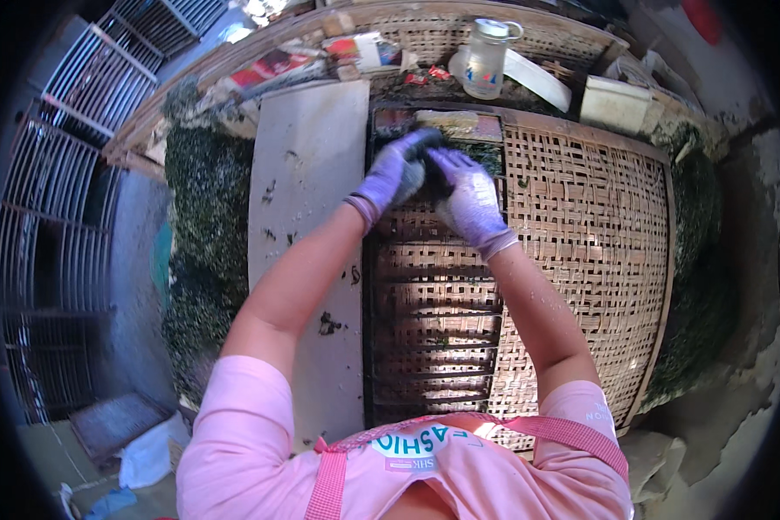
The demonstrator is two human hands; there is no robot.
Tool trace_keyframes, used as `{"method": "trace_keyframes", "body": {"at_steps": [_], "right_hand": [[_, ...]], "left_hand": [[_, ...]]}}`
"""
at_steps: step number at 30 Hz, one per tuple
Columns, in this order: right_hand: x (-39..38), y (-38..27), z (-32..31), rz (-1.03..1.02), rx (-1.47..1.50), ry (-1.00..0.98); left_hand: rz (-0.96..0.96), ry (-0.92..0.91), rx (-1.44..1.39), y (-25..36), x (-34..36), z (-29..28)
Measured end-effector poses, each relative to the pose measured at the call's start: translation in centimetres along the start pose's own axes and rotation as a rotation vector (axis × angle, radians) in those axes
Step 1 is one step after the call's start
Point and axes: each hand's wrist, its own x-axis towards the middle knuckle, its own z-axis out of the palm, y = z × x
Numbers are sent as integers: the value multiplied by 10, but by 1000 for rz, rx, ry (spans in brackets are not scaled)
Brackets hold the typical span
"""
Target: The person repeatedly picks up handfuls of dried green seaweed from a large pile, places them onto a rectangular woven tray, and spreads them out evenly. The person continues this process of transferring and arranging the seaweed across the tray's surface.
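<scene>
Both gloved hands press a dark green clump (433, 169) at the mat's (581, 225) far edge; left hand (396, 173) and right hand (468, 201) have fingers curled on it.

Both arms outstretched — left hand (393, 173), right hand (470, 201) curled, touching.

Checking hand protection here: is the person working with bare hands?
No, both the left hand and the right hand wear purple gloves while pressing a dark green clump on the woven bamboo tray.

Rustic seaweed-drying workshop: woven bamboo mats (581, 225), dark green seaweed heaps (204, 217), stacked wire racks (52, 225).
</scene>
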Motion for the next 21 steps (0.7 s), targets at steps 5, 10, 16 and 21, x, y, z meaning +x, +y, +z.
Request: {"method": "trace_keyframes", "body": {"at_steps": [5,10,16,21], "right_hand": [[-7,76,-30,35,79,-75],[5,82,-23,-172,-509,-108],[65,-1,41,-544,-231,-117],[78,23,-15,312,-77,-213]], "left_hand": [[-68,40,756,23,-82,-71],[-32,-100,978,-4,-199,-106],[-118,155,305,-30,-112,-107],[-170,309,121,17,-9,-99]]}}
